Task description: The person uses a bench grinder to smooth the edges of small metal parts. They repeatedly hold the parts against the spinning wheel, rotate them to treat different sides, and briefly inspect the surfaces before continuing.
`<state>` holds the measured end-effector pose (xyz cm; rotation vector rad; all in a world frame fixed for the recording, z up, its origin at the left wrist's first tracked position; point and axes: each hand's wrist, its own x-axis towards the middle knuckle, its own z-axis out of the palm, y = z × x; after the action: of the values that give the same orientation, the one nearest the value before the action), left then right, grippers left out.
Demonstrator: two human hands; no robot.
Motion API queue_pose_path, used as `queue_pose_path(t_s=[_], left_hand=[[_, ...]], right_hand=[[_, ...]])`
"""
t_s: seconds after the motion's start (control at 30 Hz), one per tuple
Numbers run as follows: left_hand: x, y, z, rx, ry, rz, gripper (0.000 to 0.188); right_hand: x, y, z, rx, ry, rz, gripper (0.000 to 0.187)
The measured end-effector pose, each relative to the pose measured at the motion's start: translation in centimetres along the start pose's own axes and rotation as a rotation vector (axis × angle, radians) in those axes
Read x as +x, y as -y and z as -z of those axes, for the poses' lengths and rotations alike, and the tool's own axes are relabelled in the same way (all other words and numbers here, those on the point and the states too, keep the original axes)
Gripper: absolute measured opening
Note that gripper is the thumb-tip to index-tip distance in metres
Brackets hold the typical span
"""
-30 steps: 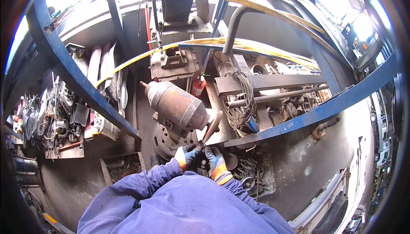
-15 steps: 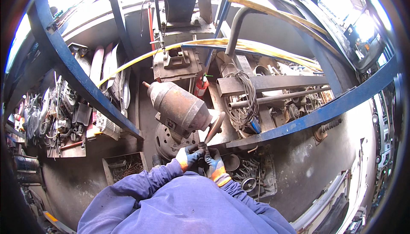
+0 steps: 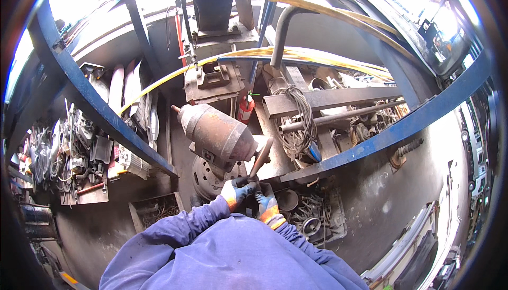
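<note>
Both my hands wear pale gloves with blue fingers and orange cuffs. My left hand (image 3: 236, 191) is closed at the lower end of a tapered brown rod (image 3: 262, 157), which slants down from a rusty drum-shaped machine (image 3: 217, 131). Beside it, my right hand (image 3: 266, 199) has its fingers curled in against the left. Between the fingertips sits a small dark piece (image 3: 253, 179), mostly hidden and too small to name. Whether it touches the rod's tip I cannot tell. Under the machine lies a round metal disc (image 3: 207, 176) with holes.
A blue curved frame (image 3: 370, 150) crosses on the right, with another blue beam (image 3: 106, 99) at left. Coiled cable (image 3: 299, 115) hangs over a steel beam (image 3: 338, 101). Scrap bins (image 3: 153, 210) stand by the floor, and a red extinguisher (image 3: 245, 109) is behind the machine.
The surroundings have shifted slightly left in the view. My hands stay close together near the rod's tip, and the dark piece now shows less between the fingers.
</note>
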<state>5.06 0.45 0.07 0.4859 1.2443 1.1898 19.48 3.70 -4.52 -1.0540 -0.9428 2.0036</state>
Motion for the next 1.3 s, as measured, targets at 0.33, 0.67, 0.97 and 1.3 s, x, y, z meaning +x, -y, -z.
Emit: queue_pose_path(t_s=[0.33, 0.67, 0.97, 1.3], left_hand=[[-0.3, 0.9, 0.7, 0.03, -0.002, -0.04, 0.03], [-1.0, 0.4, 0.3, 0.127, 0.125, -0.098, 0.032], [0.5, 1.0, -0.4, 0.056, 0.105, -0.068, 0.031], [-0.3, 0.6, 0.5, 0.215, 0.019, -0.11, 0.029]], right_hand=[[0.8, -2.2, 0.7, -0.091, -0.005, 0.027, 0.028], [-1.4, 0.4, 0.6, 0.082, 0.11, -0.019, 0.033], [-0.7, 0.5, 0.7, -0.037, -0.022, 0.04, 0.031], [0.7, -2.3, 1.1, -0.214, -0.059, 0.158, 0.031]])
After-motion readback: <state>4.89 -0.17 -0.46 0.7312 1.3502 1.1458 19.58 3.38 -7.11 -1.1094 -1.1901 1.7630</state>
